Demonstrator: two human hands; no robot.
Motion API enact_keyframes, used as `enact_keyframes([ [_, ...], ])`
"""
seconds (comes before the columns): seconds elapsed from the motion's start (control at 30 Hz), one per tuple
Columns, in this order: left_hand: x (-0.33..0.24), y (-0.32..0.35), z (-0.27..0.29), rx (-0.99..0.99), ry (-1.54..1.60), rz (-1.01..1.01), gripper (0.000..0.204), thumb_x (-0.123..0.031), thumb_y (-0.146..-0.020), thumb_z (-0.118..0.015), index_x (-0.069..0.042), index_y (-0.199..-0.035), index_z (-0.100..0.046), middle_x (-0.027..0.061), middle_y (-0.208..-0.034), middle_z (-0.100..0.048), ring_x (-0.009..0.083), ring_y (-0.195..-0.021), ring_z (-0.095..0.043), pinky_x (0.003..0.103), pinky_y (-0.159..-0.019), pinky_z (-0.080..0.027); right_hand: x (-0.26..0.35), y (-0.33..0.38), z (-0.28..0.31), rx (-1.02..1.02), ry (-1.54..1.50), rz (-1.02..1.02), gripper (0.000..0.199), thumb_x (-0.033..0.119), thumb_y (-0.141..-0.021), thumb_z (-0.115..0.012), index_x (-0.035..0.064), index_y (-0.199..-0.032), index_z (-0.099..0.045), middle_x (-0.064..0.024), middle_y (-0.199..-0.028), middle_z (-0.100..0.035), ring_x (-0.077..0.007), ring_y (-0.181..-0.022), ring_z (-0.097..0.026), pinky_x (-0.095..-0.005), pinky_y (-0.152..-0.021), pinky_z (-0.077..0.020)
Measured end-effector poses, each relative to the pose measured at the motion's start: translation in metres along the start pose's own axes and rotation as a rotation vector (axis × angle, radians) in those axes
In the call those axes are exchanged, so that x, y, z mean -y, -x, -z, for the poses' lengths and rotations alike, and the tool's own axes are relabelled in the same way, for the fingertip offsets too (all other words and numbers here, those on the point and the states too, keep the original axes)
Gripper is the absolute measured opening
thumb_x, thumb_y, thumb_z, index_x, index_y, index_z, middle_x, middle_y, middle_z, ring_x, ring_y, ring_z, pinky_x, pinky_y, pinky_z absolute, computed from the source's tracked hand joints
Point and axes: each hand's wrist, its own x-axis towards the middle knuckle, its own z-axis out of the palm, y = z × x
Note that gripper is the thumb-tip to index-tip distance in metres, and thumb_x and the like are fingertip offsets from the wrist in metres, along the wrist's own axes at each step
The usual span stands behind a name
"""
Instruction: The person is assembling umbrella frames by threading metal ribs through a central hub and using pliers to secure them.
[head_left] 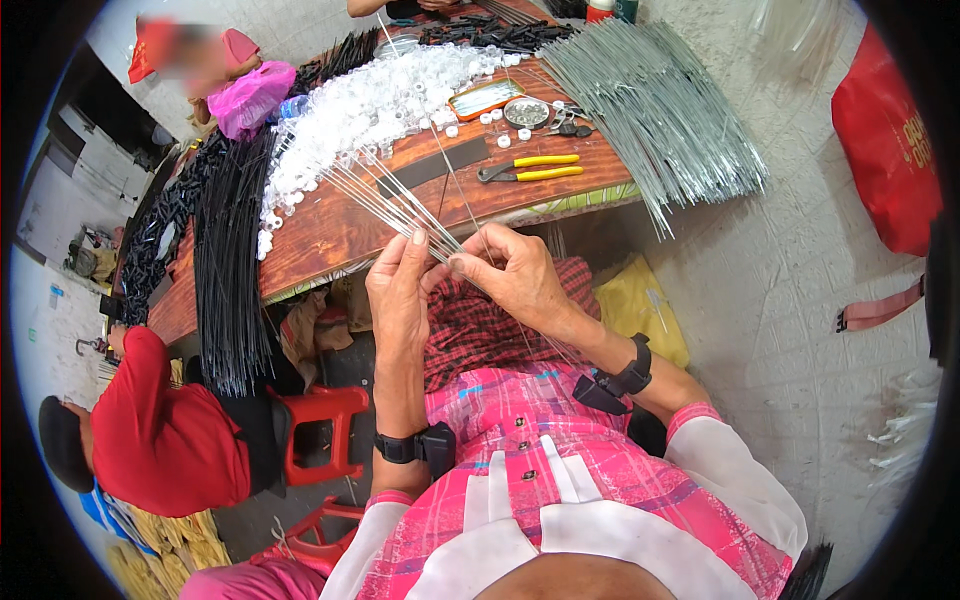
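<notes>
A small fan of thin, silvery metal rods (387,206) passes through both my hands, over my lap and the near table edge. My left hand (400,300) is closed around the rods, its thumb pointing up along them. Beside it, my right hand (520,275) pinches the same rods between thumb and fingers. One separate thin rod (452,168) slants up steeply near the fingers. The rods' far ends reach the heap of small white plastic rings (370,100), and their near ends trail toward my lap.
On the wooden table (320,235) lie yellow-handled pliers (535,168), a dark flat strip (435,167), a round tin (527,112), a stack of grey rods (660,105) and black rods (235,260). A person in red (170,430) sits at left near a red stool (325,435).
</notes>
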Motion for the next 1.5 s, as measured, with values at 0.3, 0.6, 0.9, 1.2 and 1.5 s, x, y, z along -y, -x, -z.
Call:
enact_keyframes([
  [0.3,0.008,-0.004,0.004,-0.124,-0.02,0.017,0.021,-0.014,-0.093,-0.068,0.001,-0.108,-0.066,0.0034,-0.094,-0.068,0.0087,-0.075,-0.066,0.019,-0.06,-0.056,-0.009,-0.003,-0.005,-0.023,0.01,0.08,0.016,0.015,-0.089,-0.067,-0.0004,-0.087,-0.063,-0.0103,-0.07,-0.069,-0.0148,-0.059,-0.065,-0.0299,-0.053,-0.0478],
  [0.6,0.012,-0.008,0.009,-0.153,-0.004,0.035,0.023,-0.014,-0.093,-0.067,0.001,-0.11,-0.065,0.0059,-0.095,-0.069,0.011,-0.079,-0.068,0.021,-0.064,-0.058,-0.028,-0.012,-0.013,-0.027,-0.022,0.084,0.017,0.016,-0.091,-0.066,-0.0007,-0.088,-0.062,-0.0113,-0.069,-0.067,-0.0177,-0.056,-0.063,-0.0319,-0.052,-0.0463],
  [0.9,0.019,-0.013,0.018,-0.168,0.025,0.041,0.022,-0.016,-0.094,-0.067,0.0,-0.109,-0.064,0.0068,-0.094,-0.068,0.0113,-0.079,-0.068,0.023,-0.066,-0.059,-0.032,-0.021,-0.011,0.038,-0.009,-0.014,0.018,0.017,-0.092,-0.066,-0.0009,-0.09,-0.063,-0.0109,-0.067,-0.064,-0.015,-0.056,-0.06,-0.0305,-0.052,-0.0446],
  [1.2,0.028,-0.013,0.021,-0.213,-0.028,0.074,0.024,-0.016,-0.095,-0.064,0.0,-0.113,-0.062,0.0075,-0.094,-0.068,0.0122,-0.082,-0.069,0.023,-0.069,-0.059,-0.039,-0.023,-0.005,0.104,-0.045,-0.072,0.022,0.021,-0.097,-0.063,-0.0005,-0.092,-0.061,-0.0014,-0.075,-0.064,-0.004,-0.067,-0.055,-0.0226,-0.058,-0.0451],
  [1.5,0.028,-0.012,0.016,-0.198,-0.034,0.107,0.028,-0.019,-0.094,-0.065,0.0,-0.115,-0.064,0.0067,-0.096,-0.069,0.0108,-0.084,-0.066,0.024,-0.071,-0.057,-0.042,-0.021,-0.005,0.08,-0.073,-0.067,0.019,0.018,-0.094,-0.066,-0.0001,-0.09,-0.061,-0.0048,-0.065,-0.061,-0.007,-0.057,-0.055,-0.0252,-0.051,-0.0415],
])
